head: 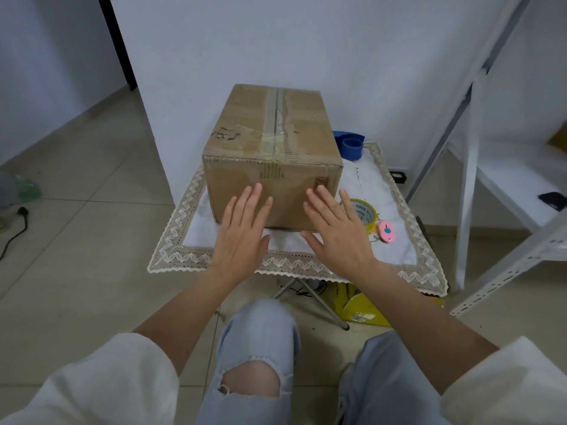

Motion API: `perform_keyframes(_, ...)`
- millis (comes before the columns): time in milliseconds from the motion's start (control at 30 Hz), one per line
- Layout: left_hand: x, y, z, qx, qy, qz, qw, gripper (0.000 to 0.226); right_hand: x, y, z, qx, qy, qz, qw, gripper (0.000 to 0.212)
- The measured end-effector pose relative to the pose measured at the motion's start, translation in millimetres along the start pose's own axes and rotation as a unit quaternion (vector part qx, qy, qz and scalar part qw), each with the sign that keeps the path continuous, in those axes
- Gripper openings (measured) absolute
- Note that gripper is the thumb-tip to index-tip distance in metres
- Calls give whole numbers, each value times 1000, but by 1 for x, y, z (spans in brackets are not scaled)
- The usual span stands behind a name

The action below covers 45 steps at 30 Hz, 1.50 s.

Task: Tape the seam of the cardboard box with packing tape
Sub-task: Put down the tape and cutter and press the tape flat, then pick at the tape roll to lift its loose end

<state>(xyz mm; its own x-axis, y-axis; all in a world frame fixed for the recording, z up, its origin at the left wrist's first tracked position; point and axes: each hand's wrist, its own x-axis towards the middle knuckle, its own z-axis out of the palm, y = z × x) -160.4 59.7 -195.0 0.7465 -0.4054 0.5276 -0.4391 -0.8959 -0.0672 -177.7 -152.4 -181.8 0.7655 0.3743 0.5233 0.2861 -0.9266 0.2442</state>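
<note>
Hands: left, right, spread flat, grasping nothing.
Box: beyond fingertips; seam untaped.
Tape roll: beside right hand, untouched.

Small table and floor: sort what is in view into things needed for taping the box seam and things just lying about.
For the job:
cardboard box
yellow tape roll
pink cutter
left hand, right hand, both open

Lying about:
blue roll
yellow bag
black cable

One cardboard box, one tape roll, one pink cutter, two hands.
</note>
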Motion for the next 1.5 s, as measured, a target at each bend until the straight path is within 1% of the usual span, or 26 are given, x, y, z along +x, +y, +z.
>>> perform_keyframes(100, 6, 24, -3, -74, 60, 50, 994, 52, -17, 11, -2, 90, 64, 51, 993, 36)
perform_keyframes(167, 13, 45, -4, -128, 65, 72, 987, 46, -27, 21, -6, 133, 83, 104, 982, 26)
perform_keyframes(233, 21, 68, -4, -184, 53, 77, 978, 43, -36, 32, -9, 159, 76, 175, 969, 18)
perform_keyframes(333, 34, 100, 1, -253, 14, 58, 966, 42, -49, 54, -9, 221, 53, 289, 930, 15)
perform_keyframes(433, 50, 125, 10, -284, -35, 28, 958, 44, -58, 80, -5, 269, 21, 377, 886, 16)
perform_keyframes(500, 61, 137, 19, -297, -61, 5, 953, 46, -62, 94, -1, 282, 3, 418, 864, 16)
perform_keyframes(600, 82, 151, 39, -301, -99, -17, 948, 48, -61, 111, 7, 302, 2, 451, 840, 12)
perform_keyframes(667, 95, 158, 51, -294, -123, -23, 948, 48, -58, 120, 12, 309, -7, 463, 831, 12)
perform_keyframes(767, 111, 167, 63, -279, -146, -28, 949, 47, -51, 136, 24, 312, -24, 475, 822, 11)
perform_keyframes(867, 120, 170, 71, -255, -158, -38, 953, 47, -45, 148, 36, 306, -41, 478, 823, 9)
perform_keyframes(933, 122, 171, 73, -235, -156, -36, 959, 41, -41, 153, 44, 303, -56, 476, 824, 10)
perform_keyframes(1033, 122, 172, 70, -208, -154, -26, 965, 25, -40, 157, 55, 298, -88, 470, 826, 14)
perform_keyframes(1100, 125, 171, 67, -213, -143, -40, 966, 22, -43, 156, 62, 298, -92, 466, 828, 14)
perform_keyframes(1167, 128, 169, 65, -255, -102, -69, 959, 22, -45, 156, 66, 308, -44, 467, 828, 10)
perform_keyframes(1200, 130, 168, 65, -284, -74, -81, 953, 20, -45, 155, 65, 325, -7, 476, 817, 6)
perform_keyframes(1233, 133, 168, 65, -312, -50, -93, 944, 17, -43, 154, 64, 352, 28, 491, 797, 3)
perform_keyframes(1267, 135, 169, 66, -349, -34, -108, 930, 15, -41, 154, 62, 385, 55, 508, 768, 6)
perform_keyframes(1300, 137, 171, 68, -405, -26, -129, 905, 16, -39, 153, 60, 425, 72, 524, 734, 10)
perform_keyframes(1333, 138, 173, 70, -472, -26, -150, 868, 17, -37, 152, 57, 467, 79, 537, 697, 15)
perform_keyframes(1367, 139, 175, 74, -534, -29, -166, 829, 18, -35, 152, 54, 509, 74, 547, 660, 20)
perform_keyframes(1400, 139, 177, 77, -579, -31, -172, 797, 19, -33, 151, 52, 549, 64, 552, 624, 25)
perform_keyframes(1433, 138, 179, 81, -607, -30, -170, 776, 19, -31, 151, 49, 584, 52, 554, 590, 30)
perform_keyframes(1500, 135, 183, 89, -634, -27, -166, 755, 20, -27, 152, 46, 641, 35, 559, 525, 39)
